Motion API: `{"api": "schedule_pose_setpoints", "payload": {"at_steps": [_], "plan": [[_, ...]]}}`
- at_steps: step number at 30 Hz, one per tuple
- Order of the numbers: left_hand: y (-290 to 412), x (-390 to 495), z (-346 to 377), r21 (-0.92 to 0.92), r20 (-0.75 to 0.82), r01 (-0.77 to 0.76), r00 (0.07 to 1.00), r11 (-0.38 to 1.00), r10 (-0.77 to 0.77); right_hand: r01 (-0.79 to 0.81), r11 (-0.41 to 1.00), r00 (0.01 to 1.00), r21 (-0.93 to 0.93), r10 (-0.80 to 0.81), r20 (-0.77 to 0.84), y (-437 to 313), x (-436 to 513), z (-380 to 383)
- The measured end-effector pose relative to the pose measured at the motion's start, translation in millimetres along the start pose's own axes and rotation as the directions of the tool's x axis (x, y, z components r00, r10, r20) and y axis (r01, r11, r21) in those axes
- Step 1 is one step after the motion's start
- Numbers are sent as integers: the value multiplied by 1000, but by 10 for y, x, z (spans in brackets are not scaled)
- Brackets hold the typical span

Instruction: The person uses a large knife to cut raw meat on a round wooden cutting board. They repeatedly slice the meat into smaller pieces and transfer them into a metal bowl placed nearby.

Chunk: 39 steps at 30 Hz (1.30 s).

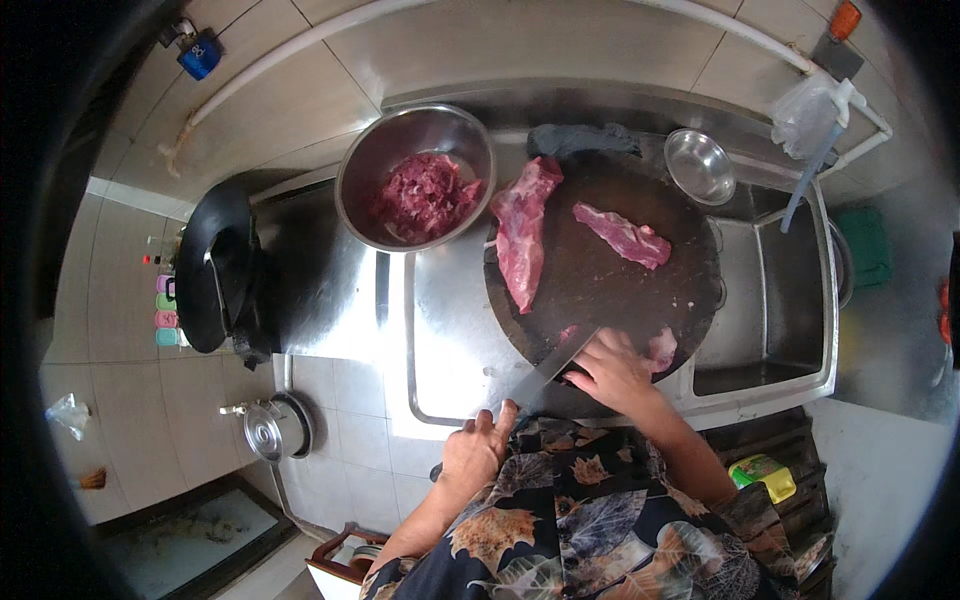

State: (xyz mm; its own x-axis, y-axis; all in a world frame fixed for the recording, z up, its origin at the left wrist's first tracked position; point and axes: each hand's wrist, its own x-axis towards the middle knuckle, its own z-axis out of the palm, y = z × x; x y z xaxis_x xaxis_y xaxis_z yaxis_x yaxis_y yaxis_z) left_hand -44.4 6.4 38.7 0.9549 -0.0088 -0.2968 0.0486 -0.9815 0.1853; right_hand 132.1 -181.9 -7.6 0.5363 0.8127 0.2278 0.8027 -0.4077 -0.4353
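Observation:
My left hand [476, 448] grips the handle of a kitchen knife, whose broad blade [551, 375] slants across the near edge of a round, dark chopping board [600, 300]. Close beside the blade, my right hand [611, 371] bears down on a piece of raw meat [663, 349]. One end of it shows past the hand, and the fingers hide the rest. A small bit of meat [568, 333] lies on the far side of the blade. Farther up the board are a long slab of raw meat [521, 232] at the left and a shorter strip [624, 236] at the right.
A steel bowl [360, 180] of cut meat [429, 193] stands left of the board. A small metal bowl [700, 166] sits behind it, near a dark cloth [581, 140]. The sink basin [795, 300] lies at the right, and a black wok [206, 277] is at far left.

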Motion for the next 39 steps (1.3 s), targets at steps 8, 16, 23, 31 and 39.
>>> {"api": "schedule_pose_setpoints", "payload": {"at_steps": [8,16,23,31,39], "plan": [[65,180,239,-10,38,0,999,1000,0,42,995,999,95,-40,-31,199,-34,69],[103,113,115,-195,29,88,996,977,-84,-194,976,965,102,209,-160,102,-175,249],[23,40,196,-305,-53,119,989,945,-142,-370,874,898,313,423,-119,305,-200,208],[-57,94,221,-359,-39,156,982,920,-182,-359,931,933,66,360,-10,144,-174,180],[-71,84,240,-416,-88,163,972,895,-218,-272,959,961,-75,267,-78,157,-59,329]]}}
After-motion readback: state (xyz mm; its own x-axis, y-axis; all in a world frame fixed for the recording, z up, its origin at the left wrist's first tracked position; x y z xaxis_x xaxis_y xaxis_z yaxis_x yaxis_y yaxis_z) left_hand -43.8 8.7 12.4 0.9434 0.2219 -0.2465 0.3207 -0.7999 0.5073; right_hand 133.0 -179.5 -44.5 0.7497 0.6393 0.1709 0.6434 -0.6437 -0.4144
